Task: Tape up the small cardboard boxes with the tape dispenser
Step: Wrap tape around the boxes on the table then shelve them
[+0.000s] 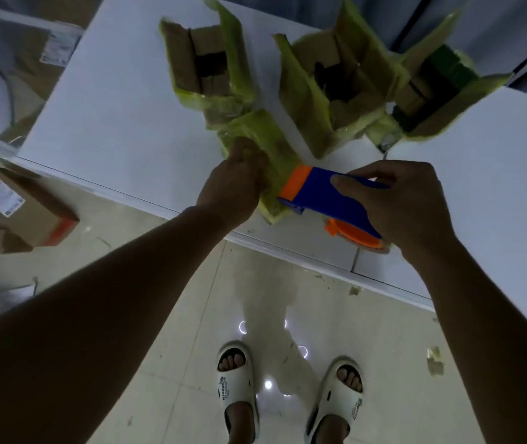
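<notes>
left hand (235, 184) is pressing closed onto the yellow-taped small box (265, 155) at the near edge of the white worktop (111, 107) | right hand (397, 203) is gripping the blue-and-orange tape dispenser (323, 197), its orange end touching that box | three open boxes (329, 88) are standing behind.

I see three small cardboard boxes on the white table, flaps open, coated in yellowish tape: left (206, 62), middle (329, 88), right (432, 81). Blue-orange tape dispenser (326, 200) sits at the near edge (tilted, against a taped flap).
</notes>
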`<state>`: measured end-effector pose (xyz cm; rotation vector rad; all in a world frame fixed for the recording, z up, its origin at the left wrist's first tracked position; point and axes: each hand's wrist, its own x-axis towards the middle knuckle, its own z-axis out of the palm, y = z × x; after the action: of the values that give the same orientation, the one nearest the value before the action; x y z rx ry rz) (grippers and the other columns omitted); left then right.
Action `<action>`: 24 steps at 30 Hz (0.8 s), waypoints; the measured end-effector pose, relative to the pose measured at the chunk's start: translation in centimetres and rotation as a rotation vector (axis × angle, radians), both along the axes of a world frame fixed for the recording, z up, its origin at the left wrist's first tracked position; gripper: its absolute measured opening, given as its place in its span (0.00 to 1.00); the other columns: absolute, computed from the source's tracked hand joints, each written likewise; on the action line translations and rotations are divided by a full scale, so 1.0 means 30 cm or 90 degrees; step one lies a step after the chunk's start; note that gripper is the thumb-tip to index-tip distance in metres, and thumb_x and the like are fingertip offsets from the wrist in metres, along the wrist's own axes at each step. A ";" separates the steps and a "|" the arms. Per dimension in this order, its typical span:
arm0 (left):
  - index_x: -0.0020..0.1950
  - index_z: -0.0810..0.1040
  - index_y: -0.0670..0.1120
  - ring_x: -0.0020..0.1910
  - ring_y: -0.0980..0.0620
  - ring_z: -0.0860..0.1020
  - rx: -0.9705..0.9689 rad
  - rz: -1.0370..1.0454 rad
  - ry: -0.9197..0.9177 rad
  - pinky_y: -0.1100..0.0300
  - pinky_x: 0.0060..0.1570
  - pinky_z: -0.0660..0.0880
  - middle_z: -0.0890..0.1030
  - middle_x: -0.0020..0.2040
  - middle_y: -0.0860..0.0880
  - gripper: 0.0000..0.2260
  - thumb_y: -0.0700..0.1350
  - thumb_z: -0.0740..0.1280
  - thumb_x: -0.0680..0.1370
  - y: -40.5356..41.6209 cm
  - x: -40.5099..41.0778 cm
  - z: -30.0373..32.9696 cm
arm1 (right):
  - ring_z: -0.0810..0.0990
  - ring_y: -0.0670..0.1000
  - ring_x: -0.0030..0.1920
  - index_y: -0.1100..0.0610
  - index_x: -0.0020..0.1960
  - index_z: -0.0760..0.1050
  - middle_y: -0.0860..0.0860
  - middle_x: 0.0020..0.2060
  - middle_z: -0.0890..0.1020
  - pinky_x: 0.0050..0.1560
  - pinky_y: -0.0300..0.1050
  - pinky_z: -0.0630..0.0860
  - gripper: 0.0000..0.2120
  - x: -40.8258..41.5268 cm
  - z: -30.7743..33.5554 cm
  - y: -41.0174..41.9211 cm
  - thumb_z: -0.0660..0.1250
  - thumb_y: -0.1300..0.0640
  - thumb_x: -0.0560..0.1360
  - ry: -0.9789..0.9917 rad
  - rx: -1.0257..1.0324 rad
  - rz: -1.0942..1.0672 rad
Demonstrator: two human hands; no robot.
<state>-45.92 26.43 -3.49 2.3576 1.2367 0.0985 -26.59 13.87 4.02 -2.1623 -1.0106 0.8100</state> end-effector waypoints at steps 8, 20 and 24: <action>0.64 0.78 0.40 0.55 0.44 0.77 0.016 -0.100 -0.141 0.54 0.54 0.76 0.75 0.66 0.42 0.14 0.37 0.66 0.78 0.082 -0.012 -0.070 | 0.82 0.44 0.40 0.46 0.44 0.82 0.45 0.38 0.83 0.38 0.43 0.79 0.08 0.013 -0.006 0.032 0.75 0.43 0.69 0.028 -0.030 0.125; 0.59 0.76 0.45 0.59 0.51 0.72 -0.115 -0.154 -0.182 0.54 0.55 0.77 0.71 0.73 0.51 0.09 0.40 0.68 0.80 0.083 -0.076 -0.083 | 0.82 0.45 0.45 0.49 0.47 0.83 0.46 0.43 0.84 0.38 0.40 0.80 0.12 0.010 -0.044 0.111 0.76 0.43 0.68 0.037 -0.040 0.243; 0.61 0.75 0.49 0.64 0.49 0.69 -0.121 -0.180 -0.143 0.51 0.59 0.76 0.71 0.71 0.54 0.11 0.41 0.69 0.79 0.093 -0.089 -0.081 | 0.81 0.42 0.44 0.49 0.48 0.83 0.44 0.42 0.84 0.34 0.31 0.76 0.12 0.019 -0.040 0.117 0.75 0.43 0.69 0.022 -0.025 0.236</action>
<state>-48.58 29.23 -5.94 2.2570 0.7654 0.1418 -26.01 17.39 2.82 -2.0118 -1.4123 1.0391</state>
